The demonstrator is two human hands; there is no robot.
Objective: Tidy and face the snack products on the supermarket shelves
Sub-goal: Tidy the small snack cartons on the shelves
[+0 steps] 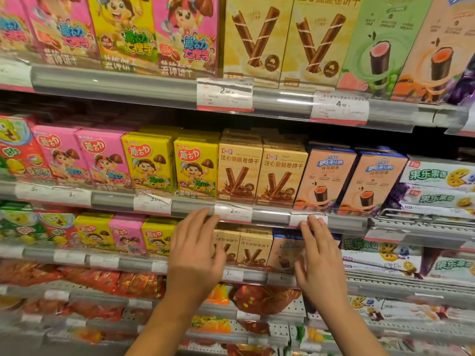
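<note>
Two tan wafer-roll boxes (262, 173) stand side by side, facing out, on the middle shelf. Left of them are yellow (172, 163) and pink mushroom-biscuit boxes (82, 155); right of them stand two peach roll boxes (349, 178). My left hand (196, 253) is raised in front of the shelf below, fingers spread, fingertips near the middle shelf's price rail (231, 211). My right hand (320, 258) is also spread, fingertips at the same rail, covering part of a peach box (285, 250) on the lower shelf. Neither hand holds anything.
The top shelf carries larger pink, yellow, tan and green boxes (259, 39). White fruit-biscuit boxes (437, 186) are stacked at the right. Red snack bags (102, 281) fill the lower shelves. Price tags (225, 95) hang on the rails.
</note>
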